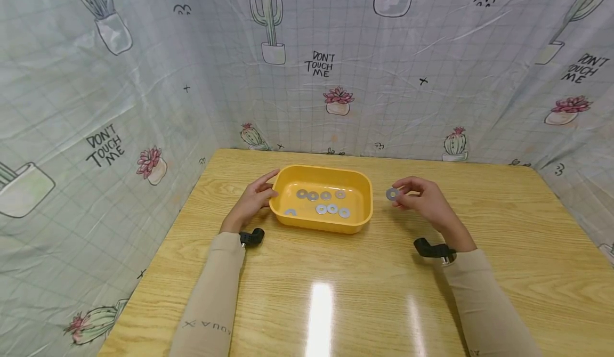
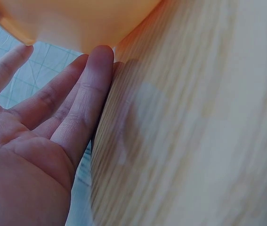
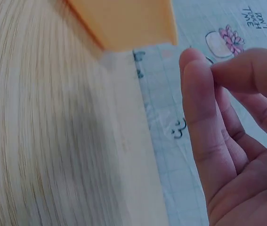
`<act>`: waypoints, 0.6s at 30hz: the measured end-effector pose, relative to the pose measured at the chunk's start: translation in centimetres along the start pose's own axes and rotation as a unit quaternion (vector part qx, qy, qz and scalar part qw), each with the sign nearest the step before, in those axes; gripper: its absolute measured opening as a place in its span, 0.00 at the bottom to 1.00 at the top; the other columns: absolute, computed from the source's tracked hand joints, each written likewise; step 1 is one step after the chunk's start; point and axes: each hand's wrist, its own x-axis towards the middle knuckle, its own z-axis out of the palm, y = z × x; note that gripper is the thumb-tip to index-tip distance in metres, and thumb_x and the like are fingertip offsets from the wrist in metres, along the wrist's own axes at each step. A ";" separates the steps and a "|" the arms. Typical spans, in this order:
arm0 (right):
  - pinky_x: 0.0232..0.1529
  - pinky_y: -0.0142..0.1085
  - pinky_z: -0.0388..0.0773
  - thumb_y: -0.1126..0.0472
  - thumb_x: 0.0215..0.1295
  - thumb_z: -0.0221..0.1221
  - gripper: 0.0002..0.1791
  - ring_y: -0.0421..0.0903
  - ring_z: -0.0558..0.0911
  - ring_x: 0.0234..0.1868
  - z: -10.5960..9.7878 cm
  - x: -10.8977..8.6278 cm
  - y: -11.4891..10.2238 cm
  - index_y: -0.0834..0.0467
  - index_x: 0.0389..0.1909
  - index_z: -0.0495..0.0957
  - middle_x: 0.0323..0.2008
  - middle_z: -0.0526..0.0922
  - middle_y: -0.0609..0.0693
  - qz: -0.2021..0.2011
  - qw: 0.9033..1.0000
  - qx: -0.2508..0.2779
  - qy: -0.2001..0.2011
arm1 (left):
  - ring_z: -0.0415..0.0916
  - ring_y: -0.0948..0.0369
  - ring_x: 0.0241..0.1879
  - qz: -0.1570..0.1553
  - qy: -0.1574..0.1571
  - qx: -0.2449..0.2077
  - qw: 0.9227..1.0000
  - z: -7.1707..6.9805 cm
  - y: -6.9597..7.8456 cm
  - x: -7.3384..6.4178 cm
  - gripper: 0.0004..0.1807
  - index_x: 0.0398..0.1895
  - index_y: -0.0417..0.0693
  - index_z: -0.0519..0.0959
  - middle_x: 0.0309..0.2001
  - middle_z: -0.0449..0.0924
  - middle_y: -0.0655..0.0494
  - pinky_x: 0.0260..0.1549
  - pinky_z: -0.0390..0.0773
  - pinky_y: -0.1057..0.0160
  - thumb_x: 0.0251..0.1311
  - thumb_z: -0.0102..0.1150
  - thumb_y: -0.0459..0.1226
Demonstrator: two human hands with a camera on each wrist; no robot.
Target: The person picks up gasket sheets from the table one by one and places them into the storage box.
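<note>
A yellow plastic tray [image 1: 322, 228] stands on the table with several flat grey washers [image 1: 326, 195] lying in it. At the tray's left end my left hand [image 1: 253, 200] touches the wall with extended fingers; in the left wrist view its fingertips [image 2: 100, 54] meet the tray's side. My right hand [image 1: 422, 200], to the right of the tray, pinches one metal washer [image 1: 392, 194] between thumb and fingers, raised above the table. In the right wrist view the pinching fingers hide nearly all of that washer.
The wooden table [image 1: 384, 293] meets a printed cloth [image 1: 297, 112] along its back and left edges. A black wrist camera [image 1: 252, 237] sits on the left wrist, another black camera [image 1: 431, 248] on the right one.
</note>
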 end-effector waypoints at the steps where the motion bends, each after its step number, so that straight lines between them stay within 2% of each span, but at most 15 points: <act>1: 0.44 0.41 0.88 0.67 0.72 0.60 0.18 0.43 0.90 0.37 0.1 0.0 -0.1 0.69 0.59 0.76 0.36 0.80 0.51 0.000 1.000 0.002 0.001 | 0.74 0.39 0.63 -0.001 -0.002 0.000 1.000 0.0 0.0 0.0 0.36 0.79 0.68 0.61 0.68 0.71 0.37 0.52 0.85 0.57 0.72 0.55 0.34; 8: 0.43 0.39 0.88 0.64 0.74 0.59 0.18 0.39 0.89 0.37 1.3 0.3 -1.0 0.69 0.59 0.76 0.35 0.79 0.48 -0.006 0.999 0.037 0.006 | 0.72 0.37 0.65 -0.003 -0.007 -0.004 1.000 -0.2 0.2 0.2 0.36 0.81 0.66 0.59 0.70 0.69 0.36 0.58 0.81 0.45 0.73 0.53 0.34; 14: 0.43 0.37 0.88 0.65 0.74 0.59 0.19 0.40 0.89 0.37 3.2 0.5 -2.3 0.70 0.60 0.75 0.36 0.79 0.49 -0.002 0.997 0.073 -0.006 | 0.76 0.40 0.61 0.001 0.000 0.006 1.000 -0.3 0.1 0.3 0.35 0.79 0.67 0.62 0.67 0.72 0.37 0.50 0.86 0.58 0.71 0.55 0.35; 18: 0.42 0.36 0.88 0.66 0.74 0.59 0.19 0.39 0.89 0.36 4.8 0.7 -3.4 0.71 0.60 0.75 0.37 0.78 0.51 -0.005 0.996 0.088 -0.013 | 0.76 0.41 0.61 0.002 0.001 0.005 1.000 -0.3 0.0 0.5 0.35 0.78 0.68 0.63 0.66 0.73 0.38 0.50 0.86 0.58 0.71 0.55 0.35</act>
